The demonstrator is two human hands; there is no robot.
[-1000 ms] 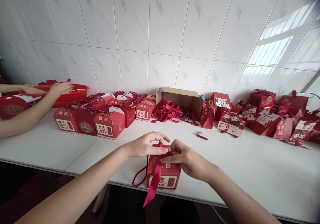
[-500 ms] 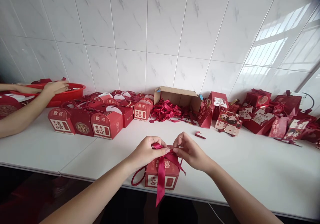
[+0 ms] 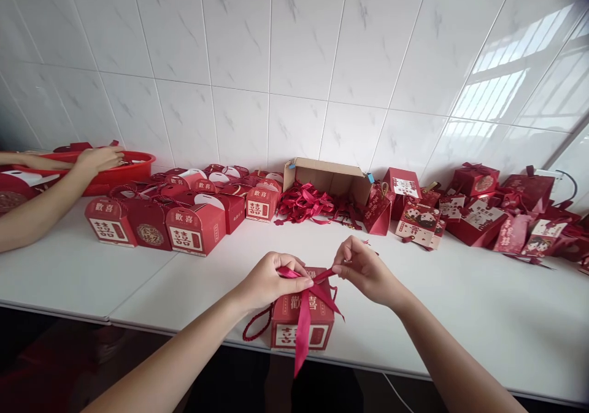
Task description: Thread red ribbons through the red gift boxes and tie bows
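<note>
A red gift box (image 3: 302, 333) with white-and-red character panels stands at the table's front edge, between my hands. Over its top lies a dark pink ribbon (image 3: 302, 338), crossed near the middle, with tails hanging down the front. My left hand (image 3: 280, 281) pinches the ribbon at the crossing, its thumb above the box lid. To the right, my right hand (image 3: 361, 272) grips a short length of the ribbon between thumb and finger and holds it taut. A twisted red cord handle (image 3: 253, 327) loops out on the box's left side.
Several red gift boxes (image 3: 193, 226) stand in rows at left. A cardboard box (image 3: 329, 170) spills ribbons (image 3: 306, 203) at the back. Finished-looking red boxes with tags (image 3: 478, 216) crowd the right. Another person's hand (image 3: 99, 158) reaches over a red basin (image 3: 140, 166).
My right hand has moved right and slightly up, drawing out the ribbon from the crossing. My left hand keeps its pinch. The box has shifted slightly right.
</note>
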